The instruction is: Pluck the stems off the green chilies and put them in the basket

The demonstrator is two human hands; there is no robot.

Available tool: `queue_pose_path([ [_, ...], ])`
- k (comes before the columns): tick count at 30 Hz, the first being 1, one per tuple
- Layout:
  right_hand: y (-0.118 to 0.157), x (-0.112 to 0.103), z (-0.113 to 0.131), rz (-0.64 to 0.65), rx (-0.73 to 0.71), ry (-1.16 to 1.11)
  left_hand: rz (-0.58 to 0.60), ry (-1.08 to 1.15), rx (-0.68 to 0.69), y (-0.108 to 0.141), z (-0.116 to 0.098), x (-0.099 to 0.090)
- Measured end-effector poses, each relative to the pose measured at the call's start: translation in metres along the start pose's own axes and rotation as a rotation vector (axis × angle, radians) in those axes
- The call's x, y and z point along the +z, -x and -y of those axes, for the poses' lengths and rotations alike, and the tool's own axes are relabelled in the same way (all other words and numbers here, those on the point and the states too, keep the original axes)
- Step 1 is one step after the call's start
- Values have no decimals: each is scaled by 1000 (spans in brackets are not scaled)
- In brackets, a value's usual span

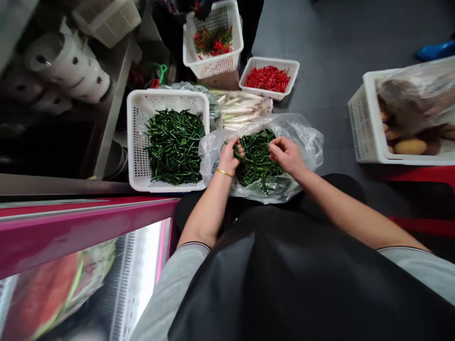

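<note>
A clear plastic bag (pixel 309 137) lies open before me, filled with thin green chilies (pixel 256 158). Over its left side, my left hand (pixel 230 154) curls round a few green chilies. My right hand (pixel 285 152) is pinched above the bag's right part; what its fingertips hold, if anything, is too small to make out. Left of the bag stands a white basket (pixel 132 142) heaped with green chilies (pixel 174 147), close to my left hand but not touched by it.
Beyond the bag lie pale green-and-white stalks (pixel 243 109). A white basket of red chilies (pixel 268 79) stands behind. Another person in dark clothes is near a white basket (pixel 213 66) at the top. A crate of potatoes (pixel 362 123) is at right, a metal shelf (pixel 115 104) at left.
</note>
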State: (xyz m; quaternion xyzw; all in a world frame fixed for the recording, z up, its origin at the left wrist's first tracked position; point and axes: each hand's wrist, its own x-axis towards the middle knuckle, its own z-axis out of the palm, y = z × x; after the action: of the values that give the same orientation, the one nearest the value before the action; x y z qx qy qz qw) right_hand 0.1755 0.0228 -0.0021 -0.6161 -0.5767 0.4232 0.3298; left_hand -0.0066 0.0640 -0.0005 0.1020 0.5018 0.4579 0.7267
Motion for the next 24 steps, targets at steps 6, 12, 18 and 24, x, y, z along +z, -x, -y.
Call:
queue_pose_path([
  [6, 26, -10, -2, 333, 14, 824, 218, 22, -16, 44, -9, -19],
  [12, -3, 19, -25, 309, 189, 996, 275, -209, 2, 51, 30, -26],
  [18, 10, 9, -24, 376, 348, 269, 191, -718, 102, 54, 77, -22],
  [24, 49, -4, -7, 416, 199, -37, 480, -948, 254, 69, 75, -14],
])
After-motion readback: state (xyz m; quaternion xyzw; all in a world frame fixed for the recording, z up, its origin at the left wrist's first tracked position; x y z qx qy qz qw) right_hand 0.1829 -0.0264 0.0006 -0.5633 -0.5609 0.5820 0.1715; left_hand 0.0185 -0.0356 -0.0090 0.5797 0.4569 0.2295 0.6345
